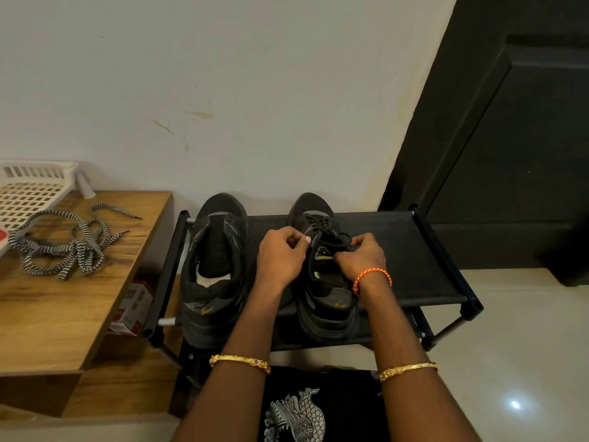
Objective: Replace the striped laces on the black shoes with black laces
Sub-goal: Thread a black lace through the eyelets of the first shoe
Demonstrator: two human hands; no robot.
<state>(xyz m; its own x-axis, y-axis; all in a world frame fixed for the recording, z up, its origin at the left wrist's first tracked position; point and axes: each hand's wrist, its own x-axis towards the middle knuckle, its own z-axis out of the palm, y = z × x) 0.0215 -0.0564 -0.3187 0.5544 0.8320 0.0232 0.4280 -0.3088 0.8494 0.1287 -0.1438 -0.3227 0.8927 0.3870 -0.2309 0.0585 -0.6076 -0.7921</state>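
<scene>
On the black rack [414, 250], the right shoe [325, 282] already carried a black lace [322, 223]. The left hand [280, 256] and right hand [360, 256] each pinched a lace end, fingers curled, apparently tying. The left shoe [216, 266] stood laceless; the striped laces [67, 247] lay on the wooden table [63, 314]. Next, probably, the bow needs tightening.

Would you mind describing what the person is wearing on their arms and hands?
Both forearms are bare, with no sleeves or gloves in view. The left hand has no rings that can be seen; a gold bangle with a small ornamental cluster sits on that forearm. The right hand has an orange braided thread at the wrist and a matching gold bangle further up the forearm.
</scene>
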